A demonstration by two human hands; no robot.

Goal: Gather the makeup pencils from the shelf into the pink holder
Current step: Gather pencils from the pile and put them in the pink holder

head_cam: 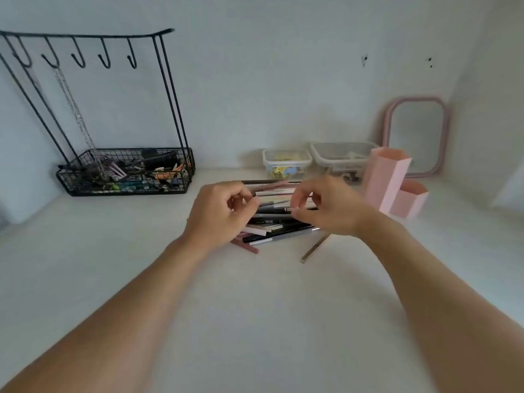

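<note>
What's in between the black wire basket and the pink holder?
In the head view, the pile of makeup pencils lies there, with both hands over it.

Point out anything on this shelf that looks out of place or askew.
One metallic pencil lies apart from the pile of makeup pencils, angled diagonally on the shelf while the rest lie roughly side by side. The pink holder stands upright. Nothing looks spilled or damaged.
</note>
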